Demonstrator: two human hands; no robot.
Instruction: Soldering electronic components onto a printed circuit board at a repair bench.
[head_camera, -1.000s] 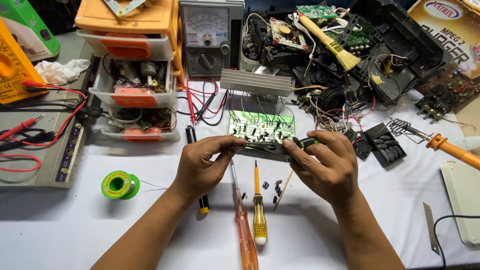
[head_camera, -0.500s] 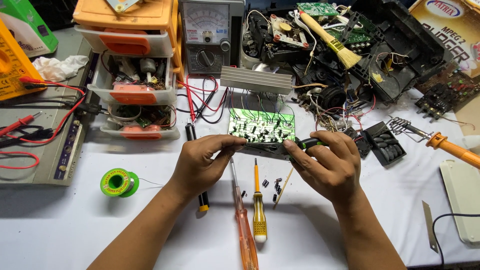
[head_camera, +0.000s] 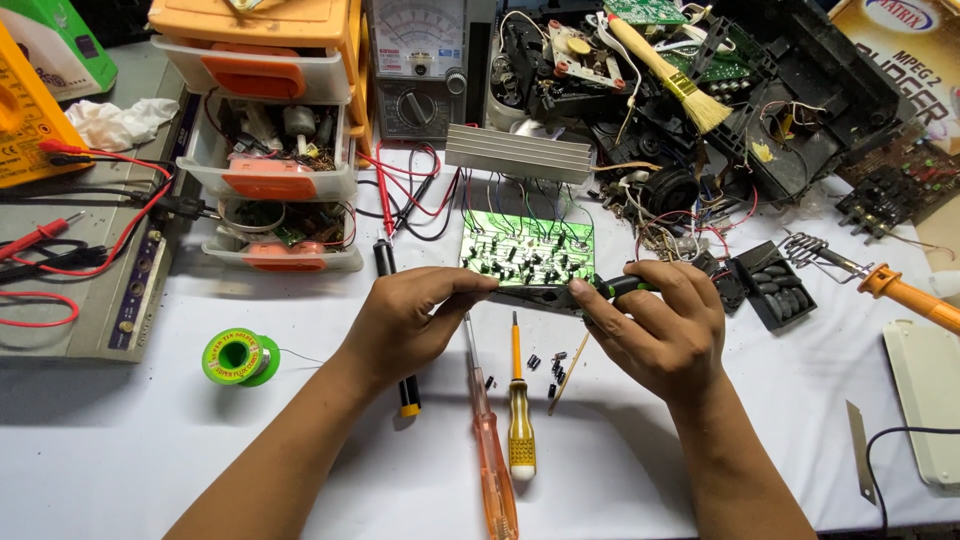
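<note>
My right hand (head_camera: 660, 335) grips the green-and-black handles of small pliers (head_camera: 545, 293), held level just above the white table. My left hand (head_camera: 415, 320) pinches thumb and forefinger at the pliers' jaw end. I cannot tell whether a small part sits between those fingers. Just behind both hands lies a green circuit board (head_camera: 527, 250), wired to a ribbed aluminium heat sink (head_camera: 518, 153). Several tiny black components (head_camera: 548, 365) are scattered on the table under my hands.
An orange screwdriver (head_camera: 492, 450) and a yellow one (head_camera: 520, 420) lie between my forearms. A black pen-like tool (head_camera: 384, 262) is by my left hand, a green solder spool (head_camera: 238, 357) further left. Orange drawers (head_camera: 270, 130), a meter (head_camera: 425, 60) and a soldering iron (head_camera: 900, 293) ring the area.
Both hands stay on the pliers in front of the circuit board, shifting only slightly. Nothing was picked up or let go.
</note>
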